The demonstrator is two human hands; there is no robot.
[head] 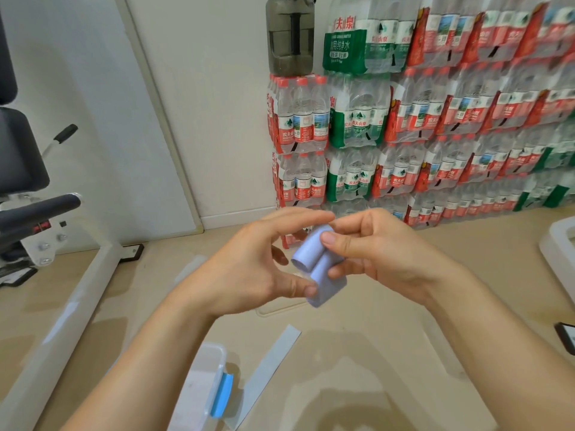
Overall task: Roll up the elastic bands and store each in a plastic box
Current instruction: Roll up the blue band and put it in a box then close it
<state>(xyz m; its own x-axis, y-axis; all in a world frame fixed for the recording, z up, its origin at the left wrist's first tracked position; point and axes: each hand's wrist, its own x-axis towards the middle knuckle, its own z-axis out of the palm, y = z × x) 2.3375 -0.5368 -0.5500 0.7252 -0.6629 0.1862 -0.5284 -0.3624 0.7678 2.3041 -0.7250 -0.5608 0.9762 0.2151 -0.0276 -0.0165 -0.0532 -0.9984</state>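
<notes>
Left hand (258, 269), right hand (382, 253) bare; forearms (149, 353) bare to frame edge; fingernails (328, 237) short, plain.

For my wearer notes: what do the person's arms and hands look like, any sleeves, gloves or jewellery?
The left forearm and right forearm are bare, no sleeves in view. The left hand and right hand wear no gloves, rings, watch or wristband. The visible nails are short and unpainted.

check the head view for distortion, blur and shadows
Head view: wide-angle warp leans the water bottle packs, which blur toward the right edge; the blue elastic band is sharp; soft shadows lie on the floor at the bottom.
</notes>
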